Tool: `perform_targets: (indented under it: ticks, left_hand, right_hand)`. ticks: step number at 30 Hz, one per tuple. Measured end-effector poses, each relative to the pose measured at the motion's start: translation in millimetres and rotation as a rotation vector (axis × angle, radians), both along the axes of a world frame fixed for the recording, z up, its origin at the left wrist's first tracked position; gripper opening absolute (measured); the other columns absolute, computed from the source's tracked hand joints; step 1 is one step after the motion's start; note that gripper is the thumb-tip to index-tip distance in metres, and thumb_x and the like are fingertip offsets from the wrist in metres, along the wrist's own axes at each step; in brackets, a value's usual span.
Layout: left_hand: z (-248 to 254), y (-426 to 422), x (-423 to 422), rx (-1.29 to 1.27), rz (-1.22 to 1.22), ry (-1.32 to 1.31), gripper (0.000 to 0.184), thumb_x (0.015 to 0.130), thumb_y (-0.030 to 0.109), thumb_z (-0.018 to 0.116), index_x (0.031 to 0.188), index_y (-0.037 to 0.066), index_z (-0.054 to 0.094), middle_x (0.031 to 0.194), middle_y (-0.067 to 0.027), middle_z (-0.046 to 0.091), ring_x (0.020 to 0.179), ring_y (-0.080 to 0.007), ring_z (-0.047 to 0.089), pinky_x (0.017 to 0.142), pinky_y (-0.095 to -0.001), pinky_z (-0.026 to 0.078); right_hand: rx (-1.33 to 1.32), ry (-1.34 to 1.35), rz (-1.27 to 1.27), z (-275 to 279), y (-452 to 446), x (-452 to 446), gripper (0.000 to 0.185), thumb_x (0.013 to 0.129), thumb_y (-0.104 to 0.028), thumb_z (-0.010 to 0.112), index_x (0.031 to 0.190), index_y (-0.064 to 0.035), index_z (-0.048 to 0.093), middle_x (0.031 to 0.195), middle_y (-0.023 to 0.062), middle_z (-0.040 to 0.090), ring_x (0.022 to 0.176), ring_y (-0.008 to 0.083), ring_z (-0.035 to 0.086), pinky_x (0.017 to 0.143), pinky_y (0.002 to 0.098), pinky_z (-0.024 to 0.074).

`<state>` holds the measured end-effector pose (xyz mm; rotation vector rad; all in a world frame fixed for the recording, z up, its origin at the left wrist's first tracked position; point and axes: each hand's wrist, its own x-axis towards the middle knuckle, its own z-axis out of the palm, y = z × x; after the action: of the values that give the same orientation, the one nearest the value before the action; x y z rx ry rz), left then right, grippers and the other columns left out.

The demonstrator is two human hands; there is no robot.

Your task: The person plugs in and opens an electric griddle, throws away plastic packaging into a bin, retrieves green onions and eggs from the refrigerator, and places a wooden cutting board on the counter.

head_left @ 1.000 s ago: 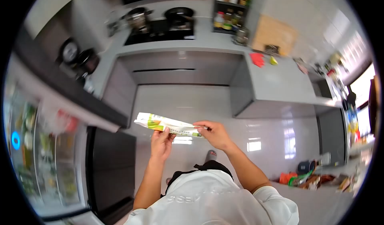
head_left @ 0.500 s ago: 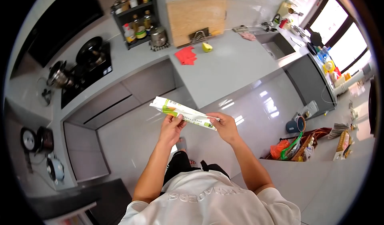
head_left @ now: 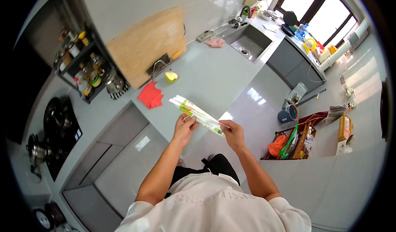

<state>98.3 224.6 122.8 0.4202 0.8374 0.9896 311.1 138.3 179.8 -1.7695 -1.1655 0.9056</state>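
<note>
A long, flat white-and-green printed packet (head_left: 197, 113) is held slantwise in front of my body, its far end over the counter's front edge. My left hand (head_left: 184, 129) is closed around its lower edge near the middle, thumb on top. My right hand (head_left: 233, 133) pinches the near right end between thumb and fingers. Whatever is inside the packet cannot be made out. Past its far end, a red cloth (head_left: 150, 96) and a yellow-green piece of fruit (head_left: 171, 77) lie on the grey counter (head_left: 214, 75).
A wooden board (head_left: 146, 46) leans on the wall beside a wire rack. The sink (head_left: 248, 44) is at the back right. Bottles fill a dark shelf (head_left: 88, 67) left of the board, above the stove (head_left: 62, 137). A bin (head_left: 287, 114) and a basket stand at right.
My view has turned to the right and come nearer the counter. The packet, still in both hands, now reaches over the counter edge and slants more steeply.
</note>
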Motion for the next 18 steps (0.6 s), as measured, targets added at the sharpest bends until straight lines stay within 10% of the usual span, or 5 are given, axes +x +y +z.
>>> perform_targets:
  ticks: [12, 18]
  left_hand:
    - [-64, 219, 221, -0.052, -0.062, 0.165, 0.039, 0.103, 0.005, 0.064, 0.141, 0.003, 0.054, 0.118, -0.0066, 0.063, 0.104, -0.0158, 0.065, 0.088, -0.0307, 0.057]
    - [-106, 296, 318, -0.079, -0.064, 0.181, 0.063, 0.1, -0.001, 0.054, 0.161, 0.005, 0.04, 0.157, -0.0089, 0.052, 0.119, -0.0174, 0.062, 0.095, -0.034, 0.051]
  right_hand:
    - [0.07, 0.007, -0.136, -110, 207, 213, 0.017, 0.1, -0.007, 0.072, 0.114, -0.0078, 0.08, 0.091, 0.0012, 0.077, 0.075, 0.0075, 0.059, 0.069, 0.0265, 0.0509]
    - [0.097, -0.051, -0.068, -176, 312, 313, 0.018, 0.097, -0.007, 0.074, 0.114, -0.0114, 0.08, 0.097, 0.0053, 0.079, 0.073, 0.0105, 0.062, 0.071, 0.0282, 0.0528]
